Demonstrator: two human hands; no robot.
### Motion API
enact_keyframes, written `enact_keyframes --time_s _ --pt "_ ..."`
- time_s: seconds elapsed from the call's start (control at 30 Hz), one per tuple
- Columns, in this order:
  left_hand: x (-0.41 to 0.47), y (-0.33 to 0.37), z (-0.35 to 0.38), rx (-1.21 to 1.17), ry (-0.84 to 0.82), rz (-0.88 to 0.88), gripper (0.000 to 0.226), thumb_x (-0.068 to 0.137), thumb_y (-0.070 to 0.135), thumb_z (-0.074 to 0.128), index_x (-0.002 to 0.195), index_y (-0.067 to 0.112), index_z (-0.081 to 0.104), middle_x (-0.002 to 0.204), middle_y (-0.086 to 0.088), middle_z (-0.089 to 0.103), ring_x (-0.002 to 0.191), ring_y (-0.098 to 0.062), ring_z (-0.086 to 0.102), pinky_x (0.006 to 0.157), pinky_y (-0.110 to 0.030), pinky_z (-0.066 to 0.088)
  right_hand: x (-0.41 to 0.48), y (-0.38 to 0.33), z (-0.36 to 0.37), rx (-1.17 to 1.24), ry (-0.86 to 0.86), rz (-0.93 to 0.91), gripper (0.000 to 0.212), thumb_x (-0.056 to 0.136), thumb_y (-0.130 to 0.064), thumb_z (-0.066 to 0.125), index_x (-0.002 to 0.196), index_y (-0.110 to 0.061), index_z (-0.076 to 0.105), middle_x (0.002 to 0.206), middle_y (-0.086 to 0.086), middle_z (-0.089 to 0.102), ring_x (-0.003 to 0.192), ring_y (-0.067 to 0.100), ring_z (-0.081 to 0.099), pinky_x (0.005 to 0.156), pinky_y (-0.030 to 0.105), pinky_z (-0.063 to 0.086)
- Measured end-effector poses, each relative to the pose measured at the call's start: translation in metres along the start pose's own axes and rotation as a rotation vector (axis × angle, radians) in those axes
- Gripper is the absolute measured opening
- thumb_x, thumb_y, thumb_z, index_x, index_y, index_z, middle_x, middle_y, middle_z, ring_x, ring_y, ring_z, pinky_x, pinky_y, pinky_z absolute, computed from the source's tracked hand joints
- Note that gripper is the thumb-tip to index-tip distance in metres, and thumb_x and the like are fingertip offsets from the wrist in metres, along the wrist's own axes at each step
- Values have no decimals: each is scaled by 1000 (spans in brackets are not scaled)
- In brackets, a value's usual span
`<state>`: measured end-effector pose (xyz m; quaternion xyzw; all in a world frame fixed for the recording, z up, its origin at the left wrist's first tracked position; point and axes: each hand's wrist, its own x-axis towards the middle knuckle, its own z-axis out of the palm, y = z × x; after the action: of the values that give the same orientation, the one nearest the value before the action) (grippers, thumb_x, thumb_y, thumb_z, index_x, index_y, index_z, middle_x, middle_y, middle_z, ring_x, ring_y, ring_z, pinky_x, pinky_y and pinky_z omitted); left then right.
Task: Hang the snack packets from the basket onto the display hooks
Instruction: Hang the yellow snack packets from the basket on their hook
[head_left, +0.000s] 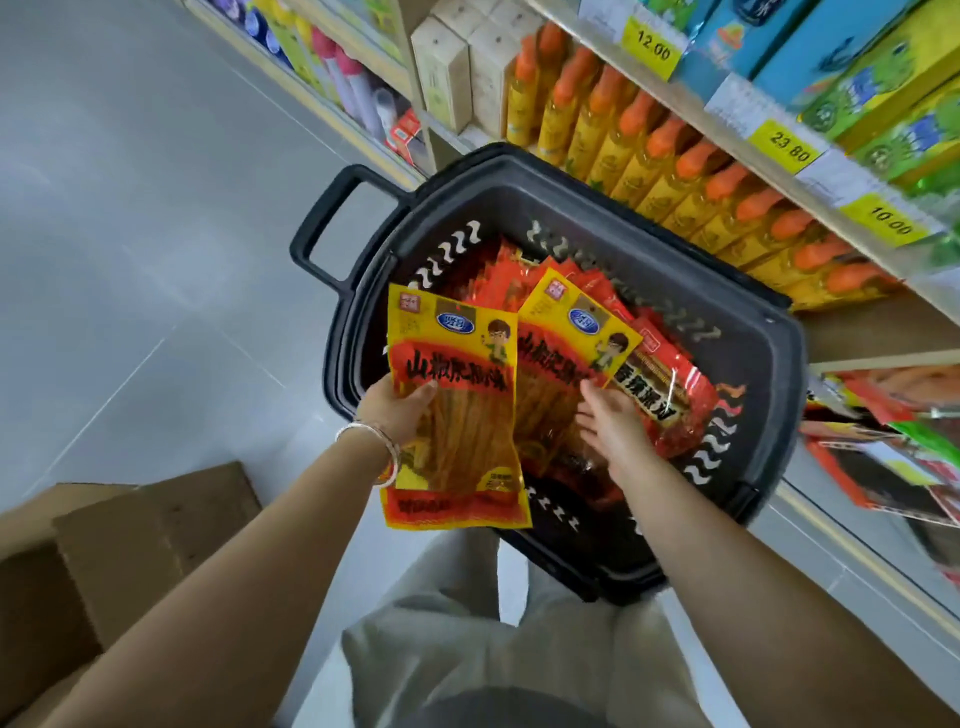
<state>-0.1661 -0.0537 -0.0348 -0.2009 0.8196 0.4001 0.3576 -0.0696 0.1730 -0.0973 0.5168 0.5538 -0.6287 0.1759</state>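
Left hand (402, 402) pinches one yellow packet (457, 415), thumb on the front, just over the basket (519, 202). Right hand (613, 421) lies flat-fingered on a second yellow packet (561, 343) inside. Looks light, floppy and slick, so I'd grab just below the top strip.

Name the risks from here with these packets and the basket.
The left hand pinches the yellow packet at one edge, partly past the basket rim; it could slip to the floor. The right hand touches a second yellow packet atop loose red packets; lifting may drag those along.
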Motion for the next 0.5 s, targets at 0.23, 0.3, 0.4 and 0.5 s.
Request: enact_keyframes --time_s 0.23,0.3,0.4,0.5 --pt "22 -21 -7 -60 -64 -68 12 88 38 60 92 27 56 98 -2 68 91 -24 65 84 -43 55 52 9 19 148 238 349 74 77 -52 71 136 -17 44 133 5 49 110 24 53 60 33 47" --pt "26 -22 -8 -75 -100 -79 11 88 38 61 91 28 57 100 -4 69 91 -26 66 83 -43 55 57 13 22 173 251 363 77 72 -59 72 133 -19 47 130 5 49 106 24 52 65 34 51" --pt "28 -16 -12 -157 -168 -116 14 87 30 63 98 22 62 94 -4 70 85 -24 68 78 -40 56 54 17 17 189 257 301 73 72 -61 70 129 -21 49 126 5 53 111 28 55 90 45 52" --pt "27 -1 -19 -233 -220 -137 10 84 14 64 91 20 64 90 -9 72 83 -29 69 78 -42 56 35 12 3 288 270 156 33 81 -43 70 100 -20 57 114 9 63 94 26 63 76 39 55"
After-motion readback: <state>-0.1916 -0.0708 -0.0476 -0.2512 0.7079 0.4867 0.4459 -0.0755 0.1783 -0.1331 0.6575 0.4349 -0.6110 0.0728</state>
